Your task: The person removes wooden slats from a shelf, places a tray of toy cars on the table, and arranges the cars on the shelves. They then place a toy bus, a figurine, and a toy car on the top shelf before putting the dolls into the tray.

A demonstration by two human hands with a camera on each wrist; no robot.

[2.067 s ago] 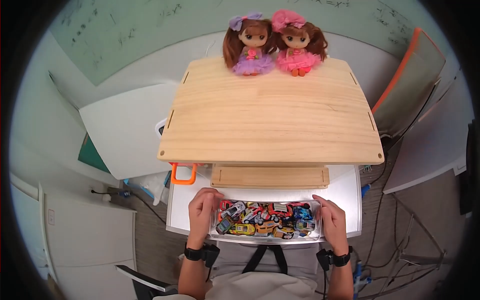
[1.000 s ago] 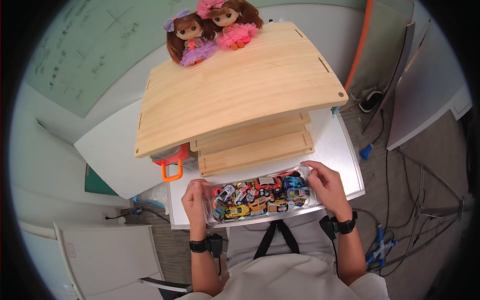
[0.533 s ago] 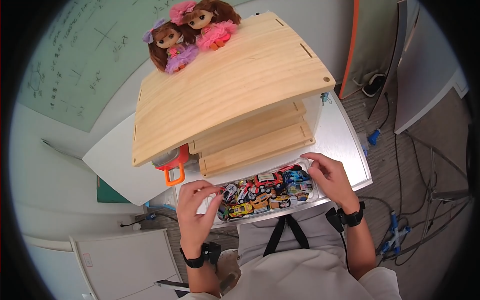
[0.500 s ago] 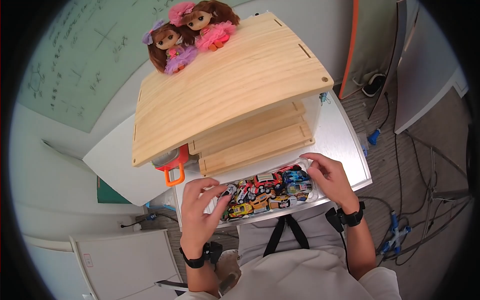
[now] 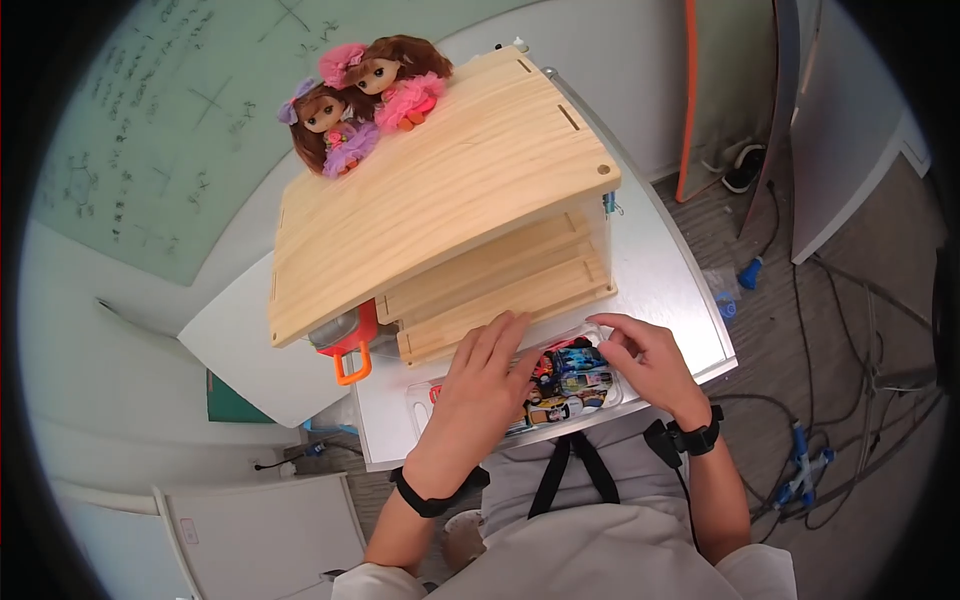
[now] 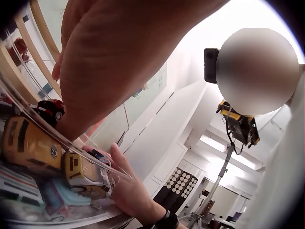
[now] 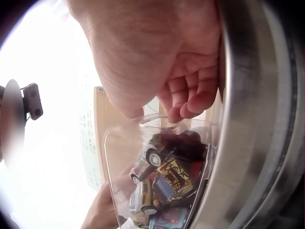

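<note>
A clear plastic box [image 5: 419, 400] full of small toy cars [image 5: 563, 408] lies along the table's front edge. My left hand [image 5: 475, 400] reaches over its middle, fingers extended towards the far side, and covers many of the cars from the head view. In the left wrist view, the hand comes down beside a red-and-black toy car [image 6: 50, 110], its fingertips hidden; a yellow toy car [image 6: 31, 145] sits nearby behind the clear wall. My right hand [image 5: 655, 365] holds the box's right end, with thumb and bent fingers at the rim [image 7: 155, 117] in the right wrist view.
Behind the box stands a wooden shelf unit [image 5: 450, 200] with an overhanging top and steps [image 5: 510, 310] beneath. Two dolls [image 5: 400, 90] sit on its top. A red toy pot with an orange handle [image 5: 352, 365] stands at its left. The white table's edge [image 5: 690, 378] is close in front.
My left hand has left the box's left end and moved right, over the cars. My right hand stays at the right end. The head view has turned, so the shelf appears tilted and shifted left.
</note>
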